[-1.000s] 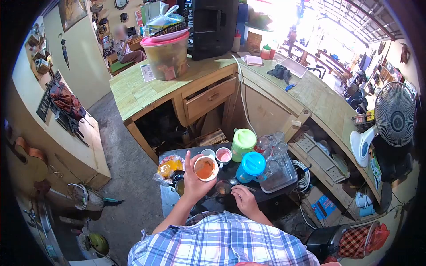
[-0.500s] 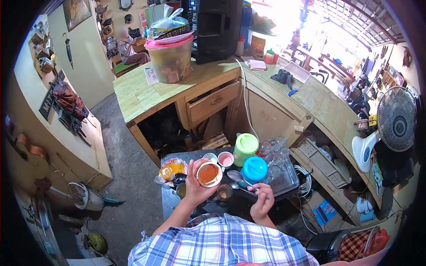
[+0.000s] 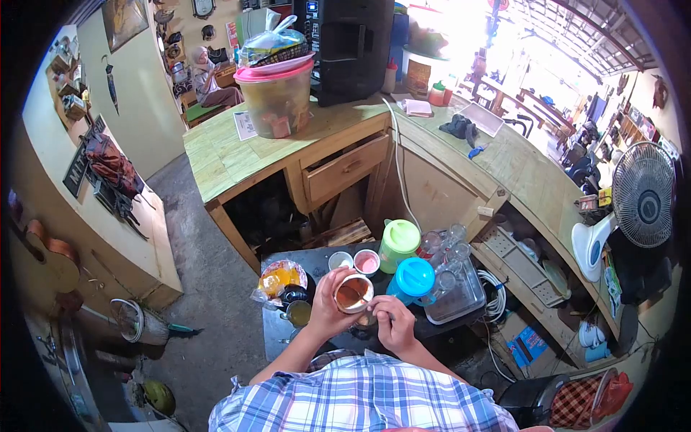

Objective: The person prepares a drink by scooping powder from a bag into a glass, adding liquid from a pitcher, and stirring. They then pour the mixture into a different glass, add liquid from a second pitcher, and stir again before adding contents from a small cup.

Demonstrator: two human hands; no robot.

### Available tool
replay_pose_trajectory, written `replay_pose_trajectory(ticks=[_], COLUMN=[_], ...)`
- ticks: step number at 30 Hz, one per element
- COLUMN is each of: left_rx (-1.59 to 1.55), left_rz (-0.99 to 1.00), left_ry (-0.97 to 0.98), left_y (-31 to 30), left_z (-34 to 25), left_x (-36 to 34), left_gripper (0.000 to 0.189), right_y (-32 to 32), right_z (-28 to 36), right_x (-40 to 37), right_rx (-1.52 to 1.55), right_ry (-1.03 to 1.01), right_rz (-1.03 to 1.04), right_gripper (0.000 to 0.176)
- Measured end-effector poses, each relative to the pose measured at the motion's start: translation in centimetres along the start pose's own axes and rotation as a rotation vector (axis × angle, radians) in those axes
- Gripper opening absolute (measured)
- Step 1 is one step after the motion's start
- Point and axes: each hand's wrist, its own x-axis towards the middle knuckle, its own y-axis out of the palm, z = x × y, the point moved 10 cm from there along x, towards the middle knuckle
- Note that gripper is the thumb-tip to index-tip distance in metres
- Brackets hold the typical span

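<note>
My left hand (image 3: 330,306) is wrapped round a white cup (image 3: 354,293) with reddish-brown contents, its mouth tilted toward me. Close against the cup's right side, my right hand (image 3: 393,321) pinches the handle of a spoon, whose bowl is hidden in or behind the cup. Just beyond the cup stand a second cup with pink contents (image 3: 366,262) and a white cup (image 3: 340,261). A glass mug (image 3: 299,313) is left of my left hand. Under my hands, another glass is mostly covered.
A green-lidded pitcher (image 3: 400,241) and a blue-lidded pitcher (image 3: 414,278) stand right of the cups, beside a clear tray (image 3: 461,306) with glasses. A plate with an orange bag (image 3: 279,279) lies left. Beyond is a wooden counter (image 3: 345,133); a person (image 3: 207,81) sits far back.
My right hand has moved left with the spoon, up to the cup. The cup has shifted slightly right and down in my left hand.
</note>
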Motion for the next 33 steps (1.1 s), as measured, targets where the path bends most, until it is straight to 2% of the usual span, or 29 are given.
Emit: replay_pose_trajectory(ticks=[3,5,7,8,10,12,14,15,16,18,20,22,24,26,28,31,33], left_rx=[0.018,0.034,0.024,0.024,-0.034,-0.009,0.354,0.292,0.289,0.207,0.268,0.347,0.385,0.467,0.444,0.511,0.516], left_rz=[0.022,0.041,0.051,0.058,0.130,0.111,0.113,0.058,0.064,-0.028,-0.037,-0.059,-0.057,0.054,0.093,0.358,0.418], left_ry=[-0.028,-0.036,-0.147,-0.149,-0.351,-0.393,-0.401,-0.485,-0.483,-0.685,-0.691,-0.661,-0.639,-0.615,-0.583,-0.687,-0.722], left_y=[0.2,0.5,0.9,0.9,1.5,0.8,-0.8,-1.7,-1.9,-3.4,-4.2,-4.6,-4.4,-3.3,-2.1,0.7,1.9], left_z=[0.3,0.3,1.2,1.3,3.4,3.5,4.1,5.1,5.8,9.2,10.6,13.2,15.7,17.2,19.7,23.1,25.0], left_x=[0.1,0.3,0.2,0.0,-0.5,-0.2,0.2,0.0,0.0,-1.4,-1.0,-1.0,-1.1,-0.5,-0.7,-2.2,-3.2], left_gripper=[0.112,0.112,0.110,0.110,0.108,0.107,0.106,0.104,0.104,0.104,0.102,0.099,0.093,0.091,0.090,0.090,0.090], right_y=[-0.3,-0.3,-0.5,-0.5,-1.4,-2.0,-3.4,-3.7,-4.0,-4.3,-4.6,-3.3,-1.0,0.9,0.6,-0.5,-1.2], right_z=[-0.7,-3.1,-4.4,-4.5,-6.0,-6.8,-7.5,-7.7,-8.2,-8.6,-8.1,-6.7,-7.1,-8.6,-8.2,-7.9,-7.5], right_x=[0.4,-0.3,-0.5,-0.5,-1.0,-1.8,-2.7,-3.3,-4.0,-5.3,-6.0,-6.3,-7.0,-8.5,-8.3,-7.5,-7.1], right_rx=[0.043,0.079,0.206,0.208,0.376,0.405,0.428,0.448,0.445,0.286,0.189,-0.108,-0.151,-0.135,-0.127,-0.123,-0.136], right_ry=[0.061,0.135,0.307,0.312,0.361,0.380,0.395,0.384,0.385,0.349,0.319,0.185,0.223,0.314,0.326,0.314,0.285], right_rz=[-0.074,-0.090,-0.121,-0.126,-0.250,-0.283,-0.396,-0.430,-0.436,-0.347,-0.327,-0.131,0.084,0.266,0.223,0.156,0.123], right_gripper=[0.019,0.016,0.018,0.018,0.022,0.021,0.021,0.022,0.022,0.024,0.022,0.012,0.009,0.010,0.009,0.010,0.011])
